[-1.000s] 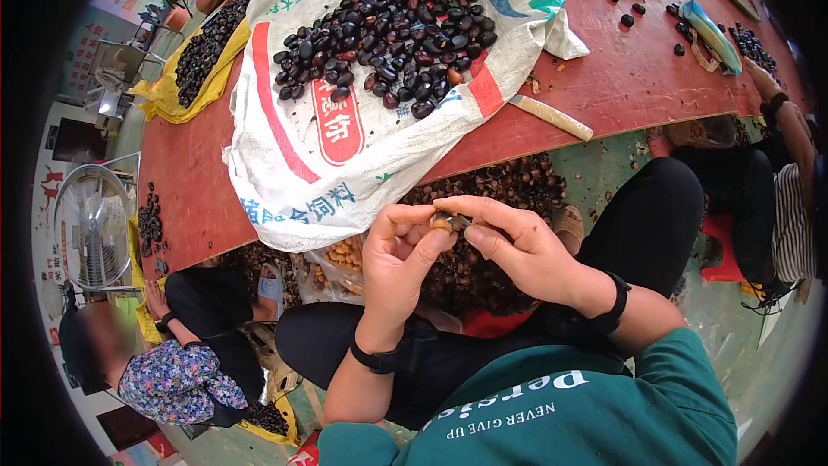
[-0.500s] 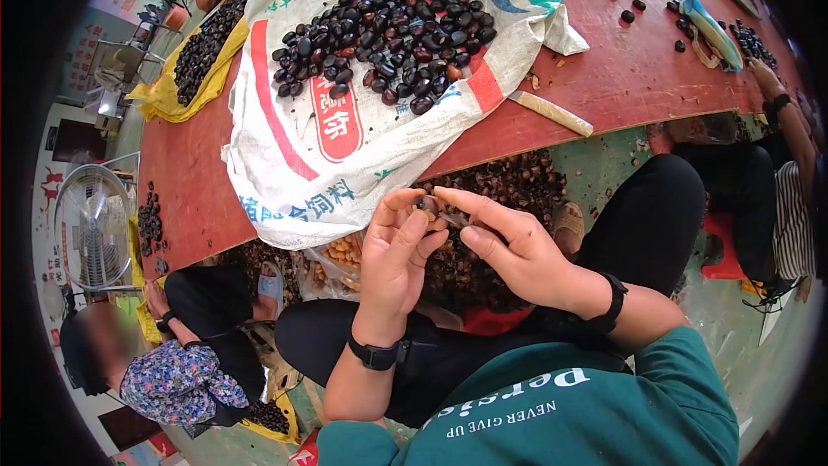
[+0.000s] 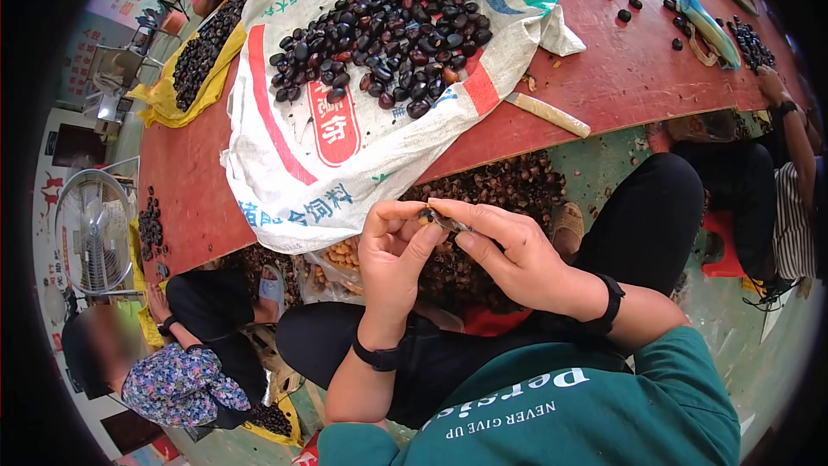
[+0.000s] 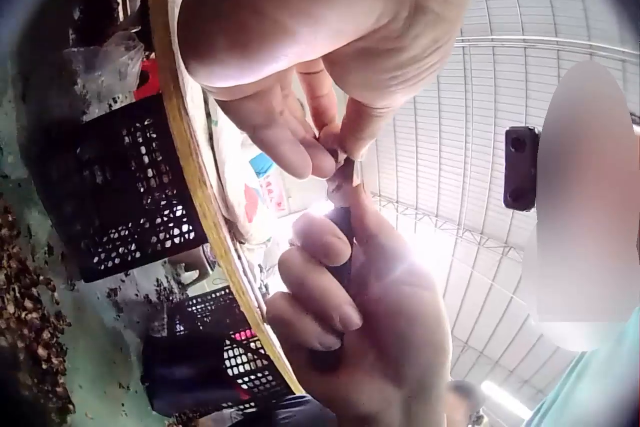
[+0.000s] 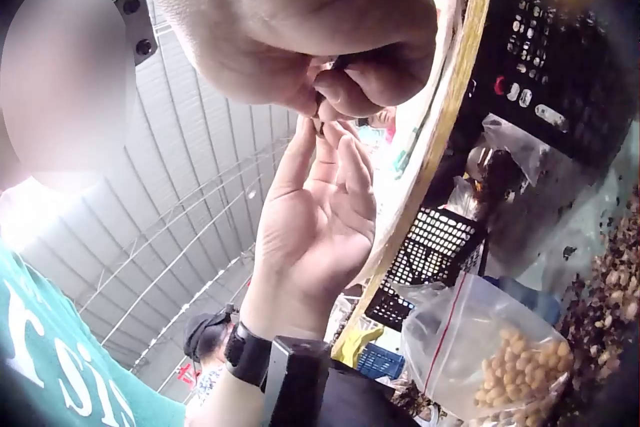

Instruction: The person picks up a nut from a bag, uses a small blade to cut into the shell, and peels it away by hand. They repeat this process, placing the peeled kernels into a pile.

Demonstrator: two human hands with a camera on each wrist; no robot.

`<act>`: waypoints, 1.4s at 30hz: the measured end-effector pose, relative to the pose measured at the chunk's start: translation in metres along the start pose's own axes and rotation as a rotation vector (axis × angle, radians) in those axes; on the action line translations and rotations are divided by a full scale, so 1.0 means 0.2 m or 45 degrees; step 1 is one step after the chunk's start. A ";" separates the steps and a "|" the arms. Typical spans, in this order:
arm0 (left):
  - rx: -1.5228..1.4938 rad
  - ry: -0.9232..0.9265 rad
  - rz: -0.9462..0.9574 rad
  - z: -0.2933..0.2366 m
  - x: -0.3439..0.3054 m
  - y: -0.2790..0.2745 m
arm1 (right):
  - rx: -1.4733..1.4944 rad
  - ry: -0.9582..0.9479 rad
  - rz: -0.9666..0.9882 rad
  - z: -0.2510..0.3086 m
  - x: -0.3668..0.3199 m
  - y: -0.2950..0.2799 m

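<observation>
Left hand [image 3: 388, 261] pinches a small, dark, oval seed [image 3: 425, 217]; right hand [image 3: 526, 261] grips a slim, dark-handled tool [image 4: 342, 219] at its 4 o'clock. Step: apparently shelling; next calls for controlled prying.

The nut [image 3: 426, 217] sits at the fingertips of the left hand [image 3: 390, 257], the tool [image 4: 343, 220] in the right hand [image 3: 533, 263]; before both, as I view them from my remote post, stands the table [image 3: 190, 237], bearing a sack [image 3: 289, 200] with a nut heap [image 3: 388, 43] on it; a handle-like piece [image 3: 549, 115] lies right of the sack, near the table's edge; shells [image 3: 517, 179] lie below that edge, a kernel bag [image 3: 341, 255] just left of the left hand
</observation>
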State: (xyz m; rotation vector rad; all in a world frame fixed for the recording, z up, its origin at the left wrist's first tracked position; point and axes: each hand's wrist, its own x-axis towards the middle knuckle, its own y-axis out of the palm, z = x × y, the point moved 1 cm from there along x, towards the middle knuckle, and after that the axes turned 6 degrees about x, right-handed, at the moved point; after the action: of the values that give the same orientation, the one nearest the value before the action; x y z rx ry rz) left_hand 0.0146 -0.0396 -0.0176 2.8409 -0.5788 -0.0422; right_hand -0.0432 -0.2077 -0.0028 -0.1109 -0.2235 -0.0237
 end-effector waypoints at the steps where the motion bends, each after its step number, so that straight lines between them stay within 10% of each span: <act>1: 0.005 0.017 0.000 0.00 0.00 0.00 | -0.020 -0.004 -0.005 0.00 0.00 0.00; 13: 0.255 0.074 0.017 -0.03 -0.03 0.00 | 0.048 -0.076 -0.106 0.00 -0.01 0.03; 19: 0.565 -0.170 0.516 -0.09 -0.07 0.06 | 0.296 0.156 -0.190 -0.02 0.05 -0.07; 26: -0.196 -0.229 0.027 -0.04 -0.01 -0.01 | 0.181 0.060 -0.036 0.01 0.02 -0.03; 42: -0.079 -0.076 -0.049 0.02 -0.02 0.02 | 0.059 -0.006 -0.011 0.00 0.00 0.00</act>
State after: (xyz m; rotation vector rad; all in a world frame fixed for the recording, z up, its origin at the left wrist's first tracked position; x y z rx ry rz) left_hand 0.0095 -0.0419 -0.0202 2.7987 -0.5258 -0.1501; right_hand -0.0426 -0.2081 -0.0037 -0.0637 -0.2289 -0.0269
